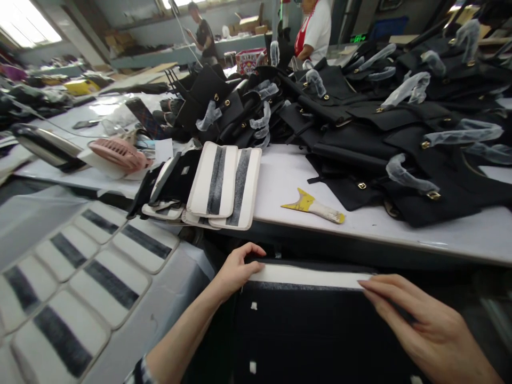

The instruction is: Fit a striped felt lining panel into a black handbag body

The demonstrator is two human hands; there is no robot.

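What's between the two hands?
Head view: a white strip spans from left hand to right hand, with black material just below it.

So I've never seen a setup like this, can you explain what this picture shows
There's no machine: the grip here is a person's bare left hand and right hand. The single picture comes from a camera worn on that person's head, looking forward and down. Both hands hold a white panel, one near each end; black cloth hides its lower part. Ahead, a table bears black bags, a yellow tool, a pink fan and a pile of panels. On the left, striped panels lie in rows on a grey sheet. Other people are further off.
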